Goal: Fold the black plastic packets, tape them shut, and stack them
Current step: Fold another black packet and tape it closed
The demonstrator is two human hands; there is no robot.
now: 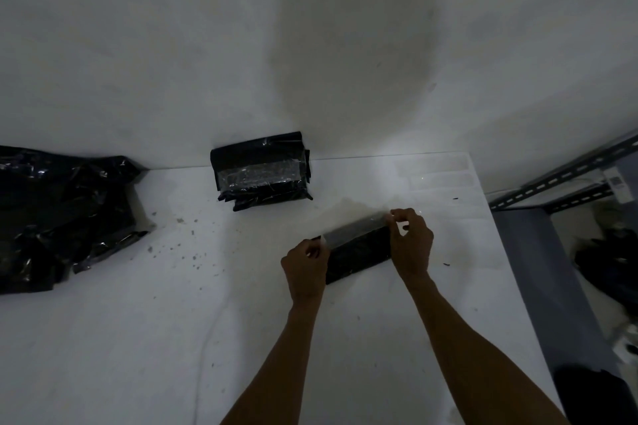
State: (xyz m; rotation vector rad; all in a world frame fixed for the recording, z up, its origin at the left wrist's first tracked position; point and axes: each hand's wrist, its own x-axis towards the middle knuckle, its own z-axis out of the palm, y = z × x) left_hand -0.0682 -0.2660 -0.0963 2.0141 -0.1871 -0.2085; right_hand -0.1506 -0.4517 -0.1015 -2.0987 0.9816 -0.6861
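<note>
**While One Strip of Tape Is Held Taut, One Packet Lies Beneath Two Hands**

Where the white table [138, 338] meets the pale wall [172, 45], three groups of black plastic are counted. One folded packet [359, 254] is laid flat and slantwise on the near right part of the table, between the two hands. One strip of clear tape [355, 226] is stretched along the packet's far edge; whether it already adheres to the plastic cannot be told. The strip's left end is pinched by the left hand [305, 266] between thumb and curled fingers. Its right end is pinched in the same way by the right hand [412, 238]. Both forearms are extended over the table from the lower edge of the view.

One stack of taped packets [260, 171] is set against the wall, well apart from the hands. A band of shiny tape is seen across its front. Several layers are visible at its lower edge, but their number cannot be counted. What is wrapped inside any packet is hidden by the plastic.

One loose heap of crumpled black plastic [62, 214] is spread at the table's far left, and its separate pieces cannot be counted. Many small dark specks [179, 238] are scattered on the table between the heap and the hands. One grey perforated metal rack [566, 179] is seen beyond the table's right edge.
</note>
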